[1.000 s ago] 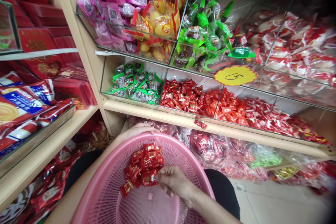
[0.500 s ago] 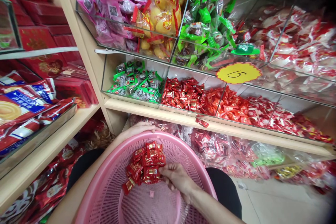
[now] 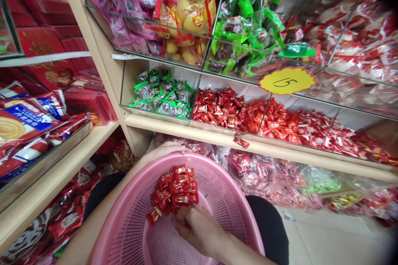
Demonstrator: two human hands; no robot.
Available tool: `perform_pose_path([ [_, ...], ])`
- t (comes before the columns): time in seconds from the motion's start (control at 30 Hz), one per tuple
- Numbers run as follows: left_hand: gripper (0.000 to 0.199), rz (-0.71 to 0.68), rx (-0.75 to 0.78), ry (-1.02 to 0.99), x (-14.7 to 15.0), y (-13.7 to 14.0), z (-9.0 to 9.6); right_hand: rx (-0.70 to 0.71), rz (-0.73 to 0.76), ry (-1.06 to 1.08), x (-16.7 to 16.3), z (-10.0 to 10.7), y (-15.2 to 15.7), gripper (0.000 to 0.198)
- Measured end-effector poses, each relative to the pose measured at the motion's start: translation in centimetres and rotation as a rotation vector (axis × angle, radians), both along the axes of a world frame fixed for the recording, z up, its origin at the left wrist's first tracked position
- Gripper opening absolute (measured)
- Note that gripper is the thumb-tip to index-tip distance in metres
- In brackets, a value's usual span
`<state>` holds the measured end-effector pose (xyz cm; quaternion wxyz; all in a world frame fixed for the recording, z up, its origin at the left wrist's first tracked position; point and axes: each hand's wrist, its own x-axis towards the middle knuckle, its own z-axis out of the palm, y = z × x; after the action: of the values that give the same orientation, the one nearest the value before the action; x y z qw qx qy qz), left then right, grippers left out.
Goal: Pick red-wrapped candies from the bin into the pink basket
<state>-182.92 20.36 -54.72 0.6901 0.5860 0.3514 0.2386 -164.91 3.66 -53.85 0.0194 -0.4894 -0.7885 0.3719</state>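
A pink plastic basket [image 3: 230, 178] with mesh sides tilts toward me between my knees. My left hand [image 3: 164, 152] holds it from outside at the far rim, fingers laid along the edge. Inside, small red-wrapped candies [image 3: 174, 190] are grouped in a cluster of rough rows against the sloping far wall. My right hand [image 3: 195, 227] is in the basket just below the candies, fingers curled down and slightly blurred. Whatever its fingertips hold, if anything, is hidden behind the hand.
Ahead, a wooden shelf [image 3: 161, 126] carries clear bins of red candies [image 3: 217, 107] and green-wrapped candies [image 3: 164, 91]. One loose red candy [image 3: 241, 141] lies on its edge. A yellow price tag [image 3: 287, 80] hangs above. Bagged sweets [image 3: 255, 169] fill the space below.
My right hand has moved left and down from the right edge of the candy cluster, fingers now curled below it. Another candy shows at the cluster's right side. My left hand stays on the rim.
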Motion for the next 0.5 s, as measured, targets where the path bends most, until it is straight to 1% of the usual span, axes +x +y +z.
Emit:
perform_pose_path([
  [0.17,0.028,0.021,-0.022,0.017,0.1,-0.1,0.5,0.038,-0.01,0.035,-0.7,-0.6,1.0,0.018],
  [0.27,0.028,0.012,-0.009,0.014,0.1,0.0,0.6,0.015,0.006,0.049,-0.3,-1.0,0.9,0.014],
  [0.37,0.029,-0.005,0.012,0.004,-0.1,0.1,0.2,-0.009,-0.012,-0.01,0.2,-1.3,0.6,0.014],
  [0.43,0.029,-0.016,0.03,-0.002,-0.2,0.1,0.0,-0.024,-0.032,-0.018,0.6,-1.1,0.7,0.009],
  [0.5,0.028,-0.016,0.059,0.024,-0.2,0.1,-0.1,-0.043,-0.012,0.037,1.0,-0.2,1.2,0.006],
])
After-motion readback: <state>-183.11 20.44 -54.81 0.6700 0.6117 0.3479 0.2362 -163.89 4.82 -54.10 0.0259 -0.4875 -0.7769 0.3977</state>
